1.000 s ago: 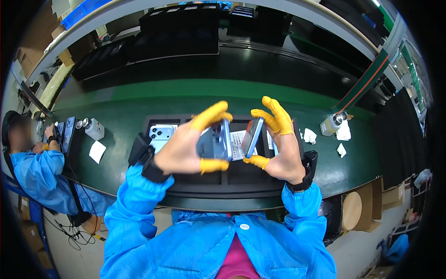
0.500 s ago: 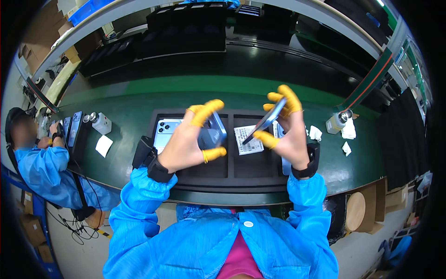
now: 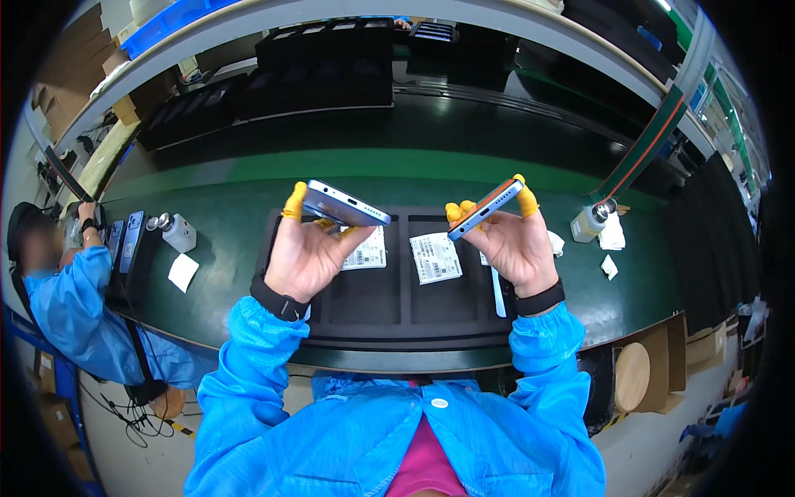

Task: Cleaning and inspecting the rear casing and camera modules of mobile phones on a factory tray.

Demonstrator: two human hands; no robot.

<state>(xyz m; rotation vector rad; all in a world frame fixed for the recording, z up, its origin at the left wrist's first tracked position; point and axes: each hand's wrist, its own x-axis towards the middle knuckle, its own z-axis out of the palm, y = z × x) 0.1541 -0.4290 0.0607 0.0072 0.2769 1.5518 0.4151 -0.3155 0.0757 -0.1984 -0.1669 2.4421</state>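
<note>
My left hand (image 3: 300, 258) is closed on a blue smartphone (image 3: 344, 207), gripping its sides so the narrow edge with the charging port faces me. Another smartphone (image 3: 484, 210) sits tilted in my right hand (image 3: 522, 253), its port edge also toward me and its far end hidden. Yellow finger cots cover several fingertips. Both phones are above a black foam tray (image 3: 364, 306) with compartments. A white printed label (image 3: 436, 258) lies in the tray between my hands, and a second white label (image 3: 367, 251) shows partly below the left phone. A light blue edge (image 3: 498, 291) shows beside my right wrist.
At left stand a white pump bottle (image 3: 178, 233) and a white wipe (image 3: 183, 272). Another bottle (image 3: 590, 222) and crumpled tissues (image 3: 611, 234) are at right. A co-worker (image 3: 79, 290) in blue sits at far left, near more phones (image 3: 130, 241). Black trays (image 3: 323, 70) stand at the back.
Both phones have been turned from steep, edge-on poses so their port edges face me. My left hand has moved slightly left and lower; the left label is now uncovered.
</note>
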